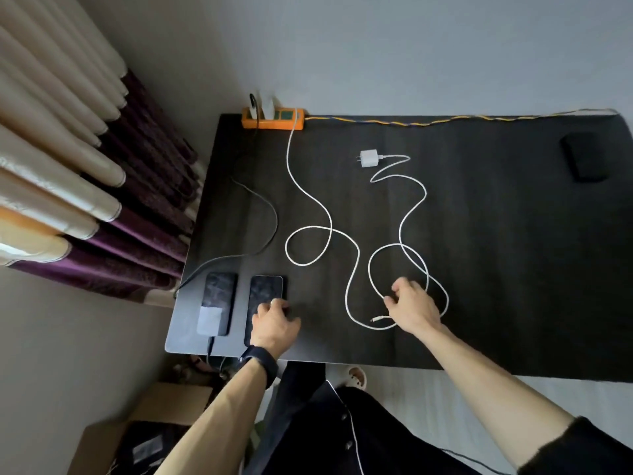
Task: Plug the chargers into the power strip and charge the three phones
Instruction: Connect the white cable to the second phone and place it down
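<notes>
Left hand is pressing flat on the second phone at 7 o'clock. Right hand, fingers spread, is reaching among the white cable loops; its connector is lying just beside. Risk: snagging the wrong loop, dragging the unplugged charger.

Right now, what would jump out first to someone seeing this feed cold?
White cables loop across the dark table; one runs to the orange power strip at the far left edge. The right hand sits at a loose connector, and the left hand rests on a phone.
</notes>
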Motion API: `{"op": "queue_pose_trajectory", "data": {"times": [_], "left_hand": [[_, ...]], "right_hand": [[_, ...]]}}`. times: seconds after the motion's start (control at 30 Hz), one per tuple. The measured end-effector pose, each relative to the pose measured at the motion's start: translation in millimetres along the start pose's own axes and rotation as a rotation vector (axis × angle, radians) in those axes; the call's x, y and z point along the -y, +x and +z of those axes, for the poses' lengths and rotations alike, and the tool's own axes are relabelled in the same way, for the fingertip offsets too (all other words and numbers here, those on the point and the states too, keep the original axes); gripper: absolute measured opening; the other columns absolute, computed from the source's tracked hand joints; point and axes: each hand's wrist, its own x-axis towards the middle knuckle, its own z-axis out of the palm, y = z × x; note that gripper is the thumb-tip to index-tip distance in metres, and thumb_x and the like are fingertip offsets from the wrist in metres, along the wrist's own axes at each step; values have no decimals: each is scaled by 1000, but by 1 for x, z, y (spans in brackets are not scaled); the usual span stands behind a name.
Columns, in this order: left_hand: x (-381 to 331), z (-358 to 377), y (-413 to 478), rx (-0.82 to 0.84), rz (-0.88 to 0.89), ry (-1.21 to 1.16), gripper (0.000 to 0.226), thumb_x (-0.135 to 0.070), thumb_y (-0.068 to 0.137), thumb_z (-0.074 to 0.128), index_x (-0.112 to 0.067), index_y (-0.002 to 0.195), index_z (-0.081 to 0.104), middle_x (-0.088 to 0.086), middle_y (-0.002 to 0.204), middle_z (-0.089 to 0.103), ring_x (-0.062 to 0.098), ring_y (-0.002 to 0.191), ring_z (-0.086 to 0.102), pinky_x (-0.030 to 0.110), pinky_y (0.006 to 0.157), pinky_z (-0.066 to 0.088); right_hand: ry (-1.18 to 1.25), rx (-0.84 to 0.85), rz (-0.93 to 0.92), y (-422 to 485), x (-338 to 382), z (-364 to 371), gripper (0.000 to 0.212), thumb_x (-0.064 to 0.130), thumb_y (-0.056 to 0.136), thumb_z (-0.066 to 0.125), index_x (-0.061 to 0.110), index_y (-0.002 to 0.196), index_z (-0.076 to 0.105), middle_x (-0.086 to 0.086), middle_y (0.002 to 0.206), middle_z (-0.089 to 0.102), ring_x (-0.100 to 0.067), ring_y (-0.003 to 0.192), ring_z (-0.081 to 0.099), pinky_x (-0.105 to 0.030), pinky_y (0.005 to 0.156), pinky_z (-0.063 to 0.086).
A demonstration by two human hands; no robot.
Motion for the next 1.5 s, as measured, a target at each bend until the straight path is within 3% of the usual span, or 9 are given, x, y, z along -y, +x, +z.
{"op": "queue_pose_trajectory", "data": {"times": [0.27, 0.5, 0.67, 0.77, 0.87, 1.13, 1.23, 1.33, 1.5], "left_hand": [[42, 4, 24, -100, -91, 96, 88, -46, 77, 74, -30, 149, 26, 17, 141, 34, 43, 130, 35, 49, 110, 34], [42, 4, 31, -115, -70, 117, 98, -38, 73, 77, -27, 151, 20, 19, 135, 34, 42, 125, 34, 48, 103, 39], [35, -13, 33, -88, -164, -140, 112, -37, 58, 86, -15, 148, 23, 26, 135, 43, 44, 125, 44, 45, 104, 43], [25, -36, 24, 19, -253, -685, 74, -33, 56, 87, -8, 115, 52, 17, 103, 62, 34, 88, 64, 48, 80, 54], [21, -57, 13, 270, -234, -1105, 36, -30, 59, 84, -14, 77, 57, 12, 68, 54, 25, 52, 53, 39, 62, 47], [9, -112, -11, 396, -27, -1285, 24, -37, 52, 88, -24, 66, 73, 0, 71, 69, 19, 62, 69, 33, 64, 56], [1, -128, -16, 370, -27, -1257, 27, -38, 55, 85, -22, 65, 67, 2, 68, 66, 20, 59, 66, 34, 64, 57], [-7, -138, -18, 379, -29, -1217, 29, -41, 60, 82, -20, 67, 64, 3, 68, 64, 21, 57, 62, 32, 62, 56], [-9, -148, -8, 342, -71, -1198, 34, -37, 65, 81, -13, 76, 59, 6, 59, 44, 18, 47, 37, 34, 62, 54]], "right_hand": [[-215, 66, 54, 14, 25, 8, 27, 33, 102, 48, 12, 118, 53, -11, 120, 63, -34, 110, 63, -42, 80, 50], [661, -147, 1, -4, 69, -84, 10, 21, 100, 47, 31, 101, 49, 4, 78, 72, -9, 46, 61, -22, 54, 46], [1055, -102, -208, -46, 107, -164, 26, 15, 89, 51, 25, 85, 75, -4, 75, 75, -18, 51, 61, -27, 52, 42], [1216, 97, -370, -70, 128, -187, 21, 22, 78, 59, 20, 85, 78, -15, 92, 78, -25, 60, 67, -26, 55, 44], [1154, 193, -500, -77, 146, -186, 14, 29, 80, 67, 24, 87, 77, -13, 96, 78, -26, 64, 70, -22, 55, 48], [529, 18, -404, -69, 162, -90, 37, 44, 98, 52, 25, 71, 68, 7, 56, 55, -4, 52, 48, -26, 60, 39], [566, 104, -350, -73, 169, -59, 39, 40, 101, 46, 16, 73, 57, 3, 67, 61, -10, 58, 59, -32, 65, 46], [705, 183, -328, -76, 184, -43, 33, 39, 102, 45, 19, 80, 61, 6, 67, 54, -8, 51, 50, -21, 54, 41], [782, 115, -327, -74, 204, -38, 28, 55, 85, 64, 29, 91, 72, 16, 61, 54, -3, 58, 51, -18, 58, 44]]}}
